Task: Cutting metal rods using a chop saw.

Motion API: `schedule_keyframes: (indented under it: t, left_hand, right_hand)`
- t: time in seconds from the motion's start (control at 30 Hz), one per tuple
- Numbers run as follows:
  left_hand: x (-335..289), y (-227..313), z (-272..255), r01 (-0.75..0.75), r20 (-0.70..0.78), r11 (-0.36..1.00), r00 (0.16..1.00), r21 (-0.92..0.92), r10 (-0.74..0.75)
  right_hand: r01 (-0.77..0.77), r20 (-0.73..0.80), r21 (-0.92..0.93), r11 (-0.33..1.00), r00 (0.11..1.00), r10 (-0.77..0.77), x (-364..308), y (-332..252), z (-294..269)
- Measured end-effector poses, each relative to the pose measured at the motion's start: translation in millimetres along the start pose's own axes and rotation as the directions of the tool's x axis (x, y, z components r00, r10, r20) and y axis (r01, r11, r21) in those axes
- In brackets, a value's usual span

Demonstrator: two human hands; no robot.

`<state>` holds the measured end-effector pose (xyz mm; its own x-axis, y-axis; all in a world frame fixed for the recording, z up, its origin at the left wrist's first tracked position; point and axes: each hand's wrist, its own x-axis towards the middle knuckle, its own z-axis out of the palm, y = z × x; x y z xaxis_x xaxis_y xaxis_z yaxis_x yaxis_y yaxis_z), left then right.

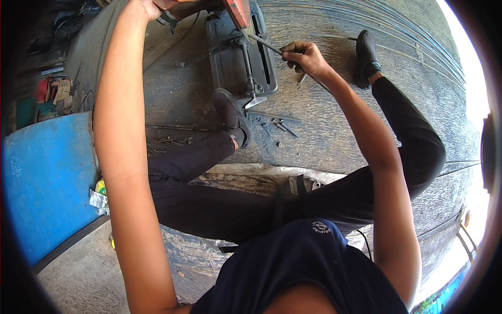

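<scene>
A cut-off saw with a red blade guard point(238, 13) stands on a grey metal base point(222, 65) in front of me. At the top edge of the picture, my left hand point(151, 8) is closed on the saw's handle, with most of its fingers cut off by the frame. My right hand point(306, 57) grips a grey metal rod point(267, 45) from the right, thumb and fingers wrapped round it. The rod's far end reaches in under the guard, by the clamp; the guard hides where the blade meets it. A long clamp screw point(247, 65) runs along the base toward me.
My left shoe point(227, 109) is close to the base, beside the clamp's handle point(255, 102). Long thin rods point(397, 31) lie at the far right. Short offcuts point(285, 128) and dark dust lie on the floor. A blue panel point(49, 183) stands at the left.
</scene>
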<state>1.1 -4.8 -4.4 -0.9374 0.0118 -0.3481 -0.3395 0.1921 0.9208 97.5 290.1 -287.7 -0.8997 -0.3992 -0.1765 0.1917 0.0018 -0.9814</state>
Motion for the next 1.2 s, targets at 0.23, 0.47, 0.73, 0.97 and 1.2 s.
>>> schedule_keyframes:
  t: [0.23, 0.47, 0.73, 0.97, 1.2]
  left_hand:
    - [14.1, -2.7, -9.0, 0.099, -0.012, 0.988, 0.995, -0.118, -0.101]
    - [23.6, -22.4, -16.6, -0.005, -0.107, 0.949, 0.994, -0.315, -0.031]
    - [-124.9, -88.5, -1.6, -0.577, -0.675, 0.744, 0.698, -0.336, 0.237]
    - [-243.4, -94.0, 98.9, -0.889, -0.617, 0.335, 0.458, -0.313, 0.640]
    - [-252.6, -108.8, 210.4, -0.628, 0.004, 0.717, 0.752, -0.302, 0.659]
  right_hand:
    - [0.007, 0.037, 0.024, 1.000, 0.999, -0.008, -3.9, -2.7, 1.2]
    - [-0.048, 0.171, 0.233, 0.971, 0.985, 0.008, -52.3, -57.8, -14.1]
    - [0.143, -0.163, 0.286, 0.948, 0.982, -0.099, -115.2, -172.0, -28.2]
    - [0.648, -0.619, 0.580, 0.493, 0.745, -0.251, -140.7, -271.3, -26.4]
    - [0.518, -0.560, 0.306, 0.799, 0.777, -0.289, -149.8, -256.9, -4.8]
